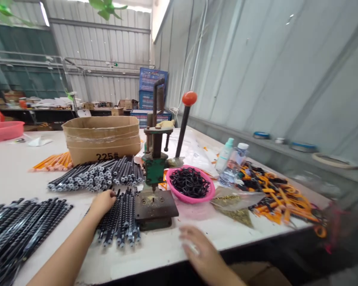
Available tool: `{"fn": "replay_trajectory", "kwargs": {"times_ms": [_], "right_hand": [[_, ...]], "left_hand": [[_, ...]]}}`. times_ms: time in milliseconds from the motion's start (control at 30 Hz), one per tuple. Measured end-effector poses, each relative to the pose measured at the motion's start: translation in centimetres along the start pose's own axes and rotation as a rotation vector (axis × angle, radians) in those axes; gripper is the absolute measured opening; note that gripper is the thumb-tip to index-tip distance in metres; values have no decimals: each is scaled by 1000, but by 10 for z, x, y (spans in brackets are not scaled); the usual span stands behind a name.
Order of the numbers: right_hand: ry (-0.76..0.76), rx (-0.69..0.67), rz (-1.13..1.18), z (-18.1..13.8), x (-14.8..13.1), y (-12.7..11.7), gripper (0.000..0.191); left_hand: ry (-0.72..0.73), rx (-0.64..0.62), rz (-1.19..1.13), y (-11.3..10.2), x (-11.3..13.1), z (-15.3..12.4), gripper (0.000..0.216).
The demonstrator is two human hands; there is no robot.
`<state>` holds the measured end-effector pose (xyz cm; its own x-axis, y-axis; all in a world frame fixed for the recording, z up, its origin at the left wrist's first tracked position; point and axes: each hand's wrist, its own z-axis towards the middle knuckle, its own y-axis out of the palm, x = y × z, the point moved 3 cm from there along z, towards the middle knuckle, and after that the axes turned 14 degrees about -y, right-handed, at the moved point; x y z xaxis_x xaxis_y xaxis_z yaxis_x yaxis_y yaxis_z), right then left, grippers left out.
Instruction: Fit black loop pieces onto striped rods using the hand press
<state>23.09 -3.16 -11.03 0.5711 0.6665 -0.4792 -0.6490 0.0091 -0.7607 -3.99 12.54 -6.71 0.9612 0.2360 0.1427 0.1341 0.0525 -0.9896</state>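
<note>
My left hand (103, 201) reaches onto a row of black ribbed sticks with silver tips (119, 218), its fingers curled down onto them beside the press's base. My right hand (198, 248) hovers low over the table's front edge, right of the press, blurred by motion with fingers loosely spread and something pale under them that I cannot make out. A green hand press (155, 171) with a red-knobbed lever (189, 98) stands between my hands on a dark metal base plate (155, 206). A pink bowl of black rings (191, 183) sits just right of the press.
More black sticks lie in piles at the left (20, 234) and behind (98, 174). A cardboard box marked 225# (103, 139) stands at the back, orange sticks (52, 162) beside it. Bottles (231, 161), a bag of brass bits (237, 202) and orange-black parts (277, 194) fill the right side.
</note>
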Motion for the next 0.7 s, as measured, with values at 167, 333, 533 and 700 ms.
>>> {"fn": "replay_trajectory", "kwargs": {"times_ms": [167,333,533,700], "right_hand": [[279,17,-408,75,82,-85,24],[416,-106,-421,114,139,-92,15],[445,-9,-341,113,148,-83,14],[442,269,-215,110,131,-106,38]], "left_hand": [[64,-36,-200,-32,3,-4,34],[-44,-60,-829,-78,-3,-54,24],[91,-444,-1588,-62,12,-126,21],[-104,-699,-1789,-20,54,-160,25]]}}
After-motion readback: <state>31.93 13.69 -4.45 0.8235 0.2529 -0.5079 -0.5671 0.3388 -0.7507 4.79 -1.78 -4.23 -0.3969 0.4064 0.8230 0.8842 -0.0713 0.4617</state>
